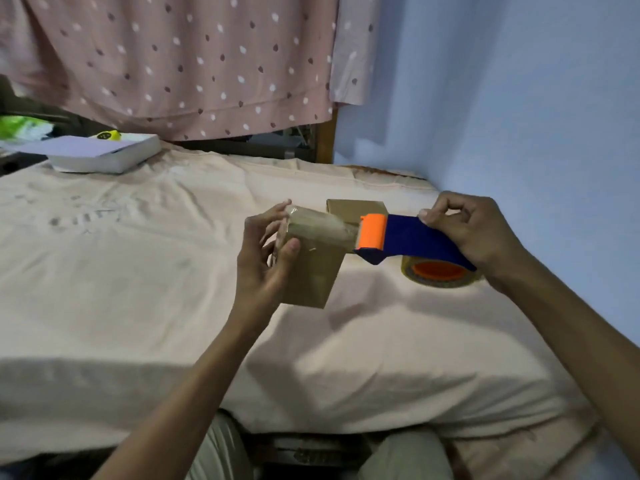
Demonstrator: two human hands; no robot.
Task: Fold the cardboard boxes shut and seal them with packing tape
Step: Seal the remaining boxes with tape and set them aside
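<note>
A small brown cardboard box (313,268) is held above the bed, tilted, with clear tape across its top. My left hand (266,258) grips its left side, thumb on the front face and fingers behind. My right hand (474,230) holds a blue tape dispenser (412,240) whose orange front end (372,233) sits at the box's upper right edge. A strip of clear tape (329,226) runs from the dispenser over the box. The tape roll (438,271) with an orange core hangs below the dispenser. A second closed cardboard box (353,207) lies on the bed behind.
The bed is covered by a pale pink sheet (138,271). A white flat box (104,154) with a yellow item lies at the far left. A pink dotted curtain (190,64) hangs behind, and a blue wall (519,98) borders the right side.
</note>
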